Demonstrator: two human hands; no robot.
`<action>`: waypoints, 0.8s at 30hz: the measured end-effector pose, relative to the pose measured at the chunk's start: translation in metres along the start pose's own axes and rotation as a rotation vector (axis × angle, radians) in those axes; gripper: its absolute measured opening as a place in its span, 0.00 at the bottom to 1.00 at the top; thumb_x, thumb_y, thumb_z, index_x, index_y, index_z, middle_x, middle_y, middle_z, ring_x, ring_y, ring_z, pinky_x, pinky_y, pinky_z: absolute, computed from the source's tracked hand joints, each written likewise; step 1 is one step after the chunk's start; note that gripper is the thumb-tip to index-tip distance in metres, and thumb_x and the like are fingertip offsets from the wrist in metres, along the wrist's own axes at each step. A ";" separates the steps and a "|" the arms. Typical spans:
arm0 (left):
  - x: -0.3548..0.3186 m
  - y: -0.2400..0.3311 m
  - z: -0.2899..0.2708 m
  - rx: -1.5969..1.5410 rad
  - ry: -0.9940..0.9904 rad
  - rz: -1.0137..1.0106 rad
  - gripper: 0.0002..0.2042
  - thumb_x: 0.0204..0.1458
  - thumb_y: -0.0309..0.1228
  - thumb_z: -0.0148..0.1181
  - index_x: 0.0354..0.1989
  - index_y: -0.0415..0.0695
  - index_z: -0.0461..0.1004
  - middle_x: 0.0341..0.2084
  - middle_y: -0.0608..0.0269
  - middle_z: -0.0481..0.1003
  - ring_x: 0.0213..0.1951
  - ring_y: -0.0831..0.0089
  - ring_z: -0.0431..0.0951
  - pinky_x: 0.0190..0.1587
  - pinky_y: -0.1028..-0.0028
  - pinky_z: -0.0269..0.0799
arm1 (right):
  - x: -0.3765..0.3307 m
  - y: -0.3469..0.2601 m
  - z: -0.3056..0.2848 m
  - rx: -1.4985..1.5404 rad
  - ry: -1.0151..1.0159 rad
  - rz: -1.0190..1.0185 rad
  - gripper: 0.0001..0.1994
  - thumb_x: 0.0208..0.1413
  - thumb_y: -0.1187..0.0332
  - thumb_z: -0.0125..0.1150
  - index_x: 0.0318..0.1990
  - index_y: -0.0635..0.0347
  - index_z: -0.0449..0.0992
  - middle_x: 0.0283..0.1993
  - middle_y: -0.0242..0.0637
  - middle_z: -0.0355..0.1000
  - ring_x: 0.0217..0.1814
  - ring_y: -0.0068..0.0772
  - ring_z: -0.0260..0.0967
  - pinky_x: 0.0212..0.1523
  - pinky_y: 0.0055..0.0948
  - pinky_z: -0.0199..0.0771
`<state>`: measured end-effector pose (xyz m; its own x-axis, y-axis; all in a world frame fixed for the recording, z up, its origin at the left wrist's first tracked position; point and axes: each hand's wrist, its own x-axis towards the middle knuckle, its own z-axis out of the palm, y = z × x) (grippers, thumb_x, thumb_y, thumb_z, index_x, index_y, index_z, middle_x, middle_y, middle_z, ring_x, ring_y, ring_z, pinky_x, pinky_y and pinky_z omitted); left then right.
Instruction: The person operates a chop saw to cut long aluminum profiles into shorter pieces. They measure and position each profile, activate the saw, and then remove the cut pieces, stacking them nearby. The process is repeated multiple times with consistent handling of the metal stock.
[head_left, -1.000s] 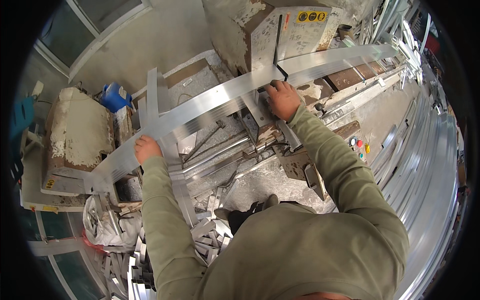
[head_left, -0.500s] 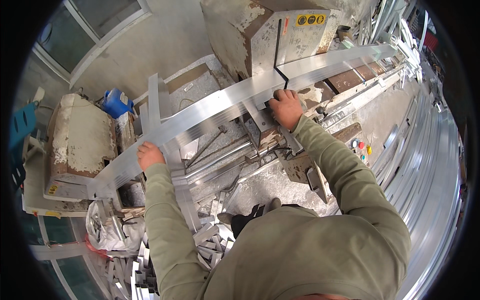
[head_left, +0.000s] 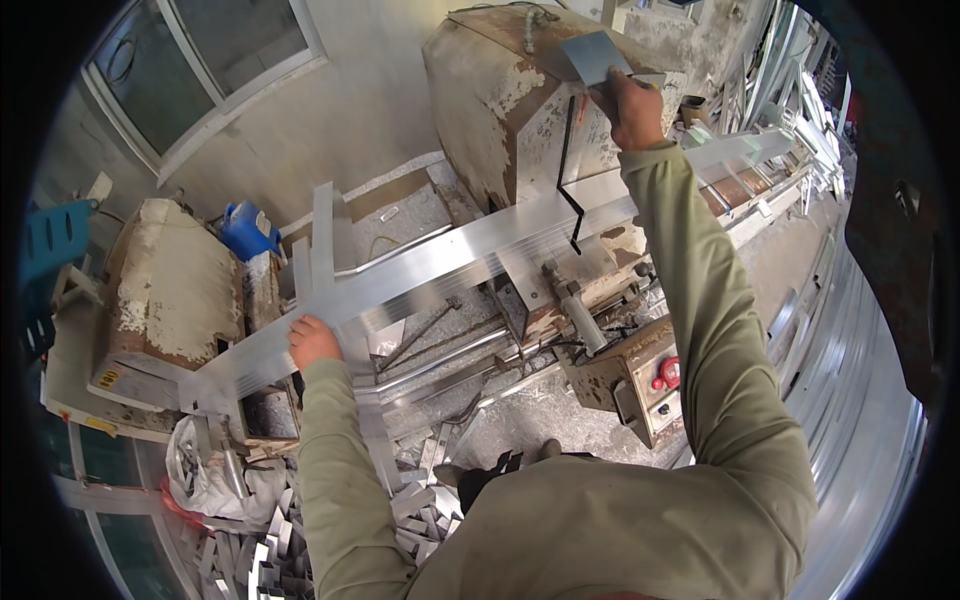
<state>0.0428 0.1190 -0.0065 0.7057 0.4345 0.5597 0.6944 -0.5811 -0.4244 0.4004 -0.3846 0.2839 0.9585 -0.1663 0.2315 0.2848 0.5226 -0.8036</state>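
A long silver aluminium profile (head_left: 440, 252) lies slantwise across the saw machine, running from lower left to upper right. At its near edge, toward the left end, my left hand (head_left: 314, 342) is closed on it with the fingers over the top. My right hand (head_left: 632, 106) is raised above the right part of the profile, holding a flat grey square plate (head_left: 590, 56) by its near corner. The plate is in front of the large worn machine housing (head_left: 485, 110). A metal clamp cylinder (head_left: 578, 312) sits just below the profile, apart from both hands.
Another peeling housing (head_left: 180, 285) stands at the left, beside a blue jug (head_left: 250, 230). A control box (head_left: 645, 385) with red buttons is near my right arm. Offcuts (head_left: 425, 510) pile up by my feet, and long profiles (head_left: 850, 400) lie along the right.
My right hand has left the profile near the clamp and gone up and right, now with the square plate in it. My left hand stays on the profile. The view has shifted slightly.
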 end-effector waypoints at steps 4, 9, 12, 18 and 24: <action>0.004 0.000 -0.004 0.028 0.050 -0.025 0.10 0.62 0.30 0.58 0.48 0.42 0.77 0.48 0.52 0.80 0.46 0.56 0.83 0.43 0.61 0.84 | -0.005 0.015 0.014 -0.048 0.013 -0.003 0.12 0.71 0.68 0.64 0.47 0.72 0.76 0.38 0.43 0.78 0.32 0.36 0.78 0.33 0.33 0.85; 0.001 -0.002 0.000 -0.005 -0.169 0.210 0.14 0.63 0.31 0.54 0.51 0.38 0.81 0.50 0.48 0.80 0.54 0.55 0.81 0.60 0.57 0.76 | -0.122 0.104 0.038 -0.218 -0.300 0.104 0.12 0.73 0.63 0.64 0.44 0.64 0.75 0.39 0.34 0.74 0.35 0.29 0.76 0.35 0.31 0.78; 0.000 -0.001 0.000 -0.051 -0.265 0.060 0.18 0.66 0.35 0.52 0.54 0.37 0.81 0.55 0.43 0.80 0.59 0.51 0.79 0.63 0.53 0.73 | -0.207 0.174 0.078 -0.720 -0.724 -0.131 0.14 0.73 0.61 0.63 0.42 0.65 0.76 0.36 0.44 0.75 0.37 0.37 0.77 0.39 0.40 0.76; -0.004 -0.013 -0.024 -0.212 -0.171 -0.077 0.22 0.66 0.37 0.53 0.61 0.33 0.77 0.60 0.35 0.77 0.61 0.44 0.77 0.60 0.52 0.75 | -0.296 0.282 0.155 -1.036 -1.144 -0.436 0.15 0.69 0.57 0.63 0.46 0.63 0.79 0.43 0.56 0.80 0.48 0.64 0.78 0.48 0.56 0.75; -0.013 -0.110 -0.039 -0.945 -0.192 0.095 0.28 0.56 0.38 0.72 0.64 0.41 0.76 0.63 0.48 0.78 0.64 0.53 0.77 0.63 0.54 0.75 | -0.301 0.309 0.163 -1.366 -1.127 -0.589 0.21 0.72 0.47 0.55 0.42 0.59 0.76 0.42 0.52 0.80 0.47 0.64 0.76 0.50 0.61 0.70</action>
<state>-0.0483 0.1506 0.0604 0.8224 0.4131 0.3911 0.2926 -0.8968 0.3318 0.2016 -0.0367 0.0558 0.4715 0.8065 0.3567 0.8818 -0.4310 -0.1913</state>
